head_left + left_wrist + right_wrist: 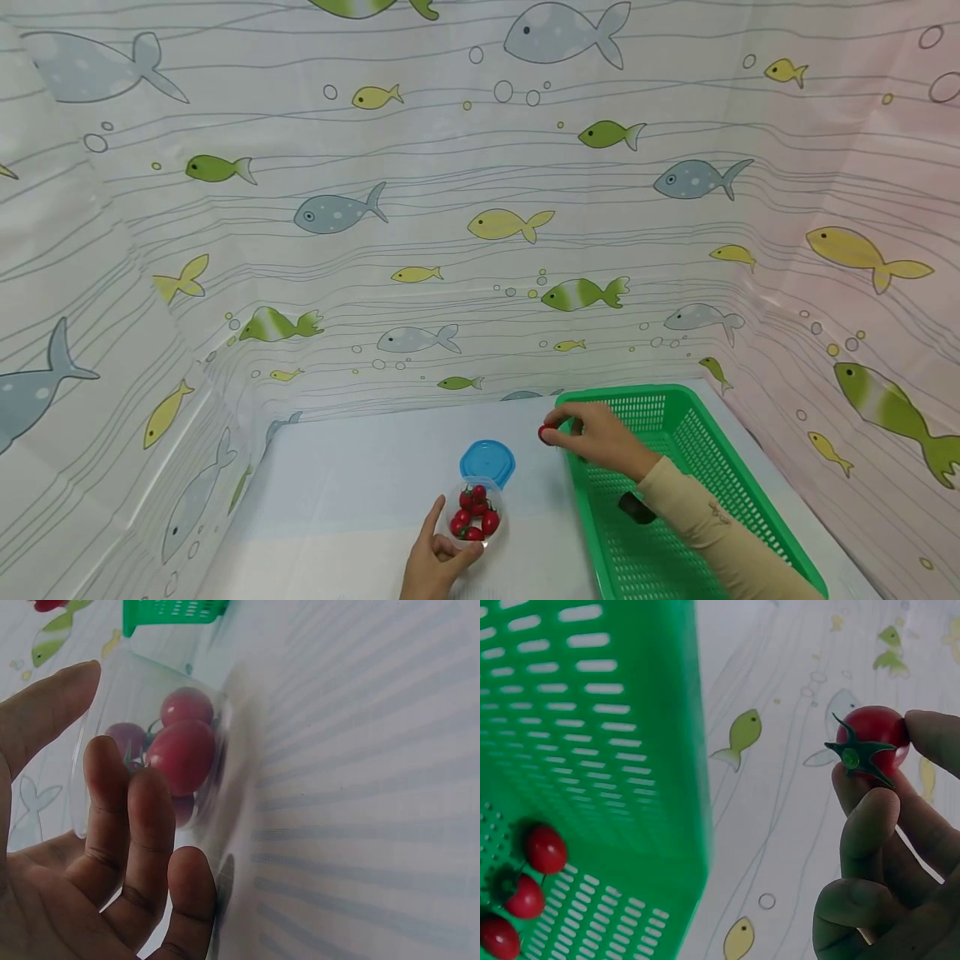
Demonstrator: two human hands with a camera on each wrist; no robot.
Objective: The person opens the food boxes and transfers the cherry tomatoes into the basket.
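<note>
A clear plastic container (498,518) of red cherry tomatoes (490,522) stands on the table. My left hand (438,554) holds it, index finger along its left side and thumb at the near rim. In the left wrist view the other fingers of that hand (142,847) curl in front of its wall. My right hand (600,437) pinches a single cherry tomato (877,739), green calyx still on, between thumb and fingertips. That hand is raised over the left rim of a green basket (585,517). Several cherry tomatoes (546,847) lie inside the basket in the right wrist view.
A blue lid (487,462) lies just behind the container. Inside the basket a small dark object (636,507) shows beside my right sleeve (697,517). Fish-printed sheeting (420,250) surrounds the white table (337,483) at the back and sides.
</note>
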